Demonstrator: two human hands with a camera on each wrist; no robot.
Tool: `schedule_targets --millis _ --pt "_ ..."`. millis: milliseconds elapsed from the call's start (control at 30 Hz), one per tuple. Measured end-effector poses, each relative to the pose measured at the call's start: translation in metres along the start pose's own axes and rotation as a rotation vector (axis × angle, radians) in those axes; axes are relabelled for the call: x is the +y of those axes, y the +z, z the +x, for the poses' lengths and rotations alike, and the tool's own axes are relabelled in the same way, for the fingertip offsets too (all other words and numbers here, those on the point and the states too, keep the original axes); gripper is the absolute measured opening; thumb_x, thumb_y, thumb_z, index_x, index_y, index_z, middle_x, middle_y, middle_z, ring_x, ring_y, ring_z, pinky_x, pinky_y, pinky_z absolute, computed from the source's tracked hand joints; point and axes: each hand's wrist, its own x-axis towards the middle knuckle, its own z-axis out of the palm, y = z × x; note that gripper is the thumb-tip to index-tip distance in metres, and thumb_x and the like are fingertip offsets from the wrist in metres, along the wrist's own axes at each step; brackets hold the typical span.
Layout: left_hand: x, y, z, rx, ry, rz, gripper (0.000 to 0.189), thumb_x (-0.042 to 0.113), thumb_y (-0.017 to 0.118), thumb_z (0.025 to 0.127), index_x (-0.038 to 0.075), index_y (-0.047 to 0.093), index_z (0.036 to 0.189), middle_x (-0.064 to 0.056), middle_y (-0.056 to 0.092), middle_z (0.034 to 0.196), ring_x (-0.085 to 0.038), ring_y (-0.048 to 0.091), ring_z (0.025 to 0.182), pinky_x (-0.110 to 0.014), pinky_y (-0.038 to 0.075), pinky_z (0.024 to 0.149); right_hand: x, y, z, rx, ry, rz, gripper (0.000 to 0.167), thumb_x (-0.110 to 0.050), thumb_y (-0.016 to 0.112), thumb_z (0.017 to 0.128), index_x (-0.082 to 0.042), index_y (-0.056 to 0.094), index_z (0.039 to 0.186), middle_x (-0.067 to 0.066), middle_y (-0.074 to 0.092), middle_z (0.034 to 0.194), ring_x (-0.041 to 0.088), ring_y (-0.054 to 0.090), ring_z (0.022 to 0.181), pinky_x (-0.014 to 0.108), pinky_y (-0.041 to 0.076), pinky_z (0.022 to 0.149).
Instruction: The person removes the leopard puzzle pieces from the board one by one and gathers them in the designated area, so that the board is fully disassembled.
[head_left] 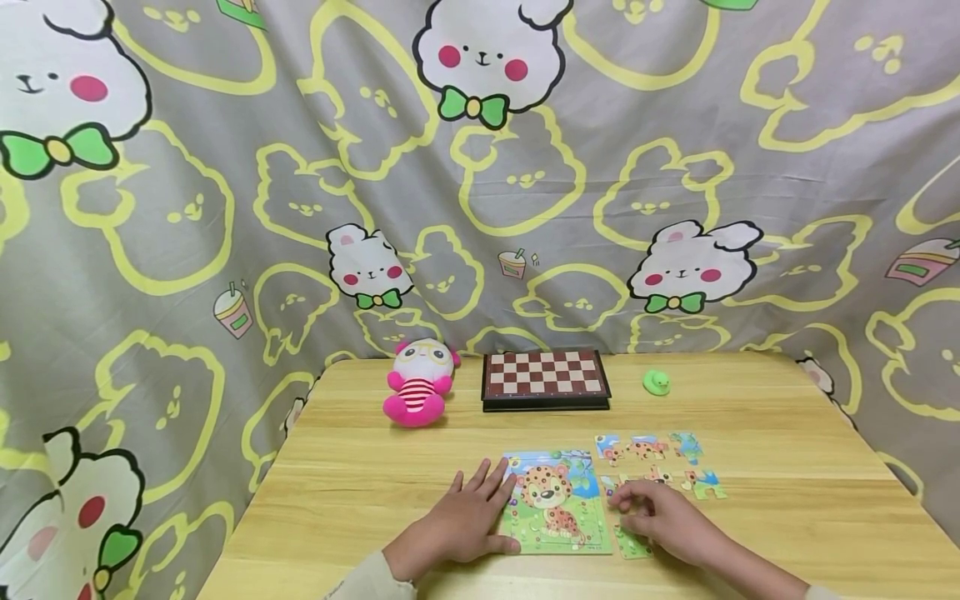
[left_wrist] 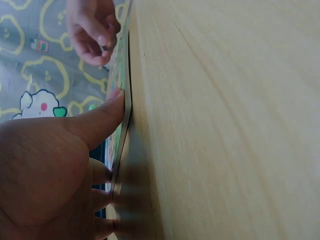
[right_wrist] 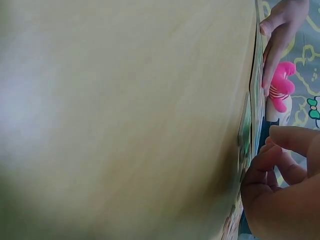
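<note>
The jigsaw board [head_left: 558, 521] with a cartoon leopard lies flat on the table. My left hand [head_left: 467, 515] rests on its left side, fingers spread, and in the left wrist view the left thumb [left_wrist: 107, 117] presses on the near edge. Just right of the board, my right hand [head_left: 663, 518] is over loose jigsaw pieces [head_left: 647, 448], partly hiding some of them. Its fingers [right_wrist: 262, 167] are loosely curled in the right wrist view, with nothing showing between them and the thumb. A green jigsaw piece [head_left: 632, 546] lies by the board's lower right corner.
Toward the back of the wooden table [head_left: 337, 500] sit a pink panda plush [head_left: 416, 387], a folded chessboard [head_left: 546, 375] and a small green toy duck [head_left: 657, 382]. A patterned curtain [head_left: 525, 208] hangs behind the table and along its sides.
</note>
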Motion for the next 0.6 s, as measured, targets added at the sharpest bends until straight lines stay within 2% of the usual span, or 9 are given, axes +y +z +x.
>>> schedule_targets --millis 200,600 --pt "0.000 0.000 0.000 0.001 -0.001 0.003 0.098 0.079 0.047 0.090 0.024 0.020 0.167 -0.002 0.006 0.174 -0.032 0.011 0.159 -0.064 0.026 0.120 -0.004 0.007 0.005 -0.027 -0.012 0.037 0.026 -0.006 0.072 0.092 0.003 0.069 0.116 0.010 0.064 0.102 0.011 0.055 0.074 0.023 0.051 0.059" --pt "0.001 -0.002 0.000 -0.003 -0.002 0.003 0.098 0.079 0.047 0.090 0.024 0.020 0.167 -0.002 0.005 0.174 -0.032 0.011 0.159 -0.064 0.027 0.120 -0.016 0.025 0.020 -0.073 -0.056 0.080 0.026 -0.003 0.070 0.093 0.003 0.068 0.117 0.012 0.065 0.102 0.012 0.057 0.078 0.024 0.054 0.063"
